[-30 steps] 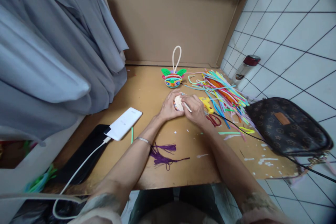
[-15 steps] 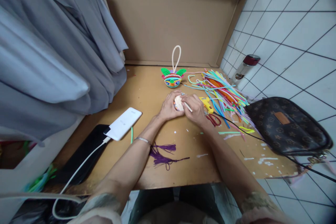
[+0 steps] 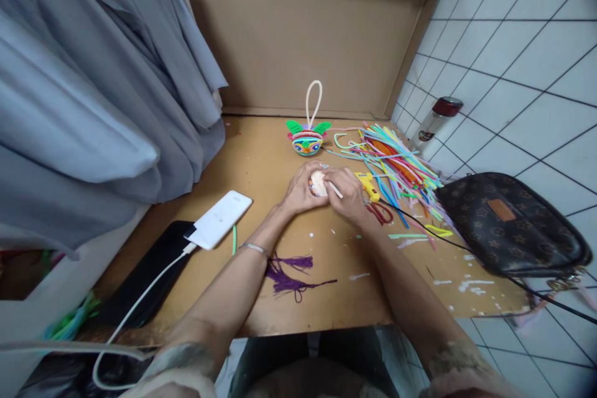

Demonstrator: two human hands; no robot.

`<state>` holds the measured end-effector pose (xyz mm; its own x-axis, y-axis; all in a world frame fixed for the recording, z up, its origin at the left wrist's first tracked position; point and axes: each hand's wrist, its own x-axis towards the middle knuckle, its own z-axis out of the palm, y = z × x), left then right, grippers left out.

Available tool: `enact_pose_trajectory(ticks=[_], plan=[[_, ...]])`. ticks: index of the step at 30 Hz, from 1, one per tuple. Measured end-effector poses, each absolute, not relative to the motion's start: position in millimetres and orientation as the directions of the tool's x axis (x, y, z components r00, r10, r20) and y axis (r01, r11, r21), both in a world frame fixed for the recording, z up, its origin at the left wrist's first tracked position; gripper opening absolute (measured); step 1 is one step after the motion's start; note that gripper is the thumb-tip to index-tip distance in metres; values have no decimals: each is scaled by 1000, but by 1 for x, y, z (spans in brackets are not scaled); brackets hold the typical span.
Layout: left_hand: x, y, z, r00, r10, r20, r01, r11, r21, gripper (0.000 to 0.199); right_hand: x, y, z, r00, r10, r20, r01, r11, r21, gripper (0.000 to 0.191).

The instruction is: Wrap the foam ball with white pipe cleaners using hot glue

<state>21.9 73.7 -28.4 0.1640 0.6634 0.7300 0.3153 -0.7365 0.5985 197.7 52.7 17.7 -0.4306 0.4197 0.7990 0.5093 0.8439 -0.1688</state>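
My left hand [image 3: 301, 189] is wrapped around a small round piece [image 3: 318, 183] with a cream-white face and a colourful rim, held over the table. My right hand [image 3: 347, 191] grips a white strip [image 3: 334, 189], perhaps a fuzzy stem, pressed against that cream face; one end sticks out below the fingers. Beyond both hands stands a colourful animal-head ornament [image 3: 307, 142] with green ears and a white loop on top. A yellow glue gun [image 3: 367, 186] lies right of my right hand, with red-handled scissors [image 3: 381, 214] just nearer. Purple tassels [image 3: 291, 277] lie between my forearms.
Several coloured fuzzy stems [image 3: 396, 161] are heaped at the back right, near a red-lidded bottle [image 3: 438, 119]. A brown patterned bag [image 3: 517, 224] sits at the right edge, a black cord crossing it. On the left are a white power bank [image 3: 221, 219] with cable and a black tablet-like slab [image 3: 144, 280].
Almost nothing differs. Both hands stay on the round piece, and the white strip in my right fingers has shifted very slightly.
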Motion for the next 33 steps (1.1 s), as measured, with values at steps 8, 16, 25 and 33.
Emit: enact_pose_trajectory(ticks=[8, 16, 25, 33], plan=[[21, 78, -28, 174, 661, 730, 268, -745, 611, 68, 196, 52, 17, -393, 476, 787, 515, 823, -241, 17], [18, 80, -30, 213, 633, 744, 323, -765, 558, 74, 197, 52, 17, -366, 520, 771, 503, 808, -306, 17], [26, 73, -28, 73, 723, 687, 311, -671, 674, 70, 196, 53, 16, -329, 520, 788, 447, 821, -355, 24], [18, 75, -20, 38, 910, 412, -16, -412, 911, 84, 200, 67, 3, -84, 626, 776, 491, 703, -514, 34]])
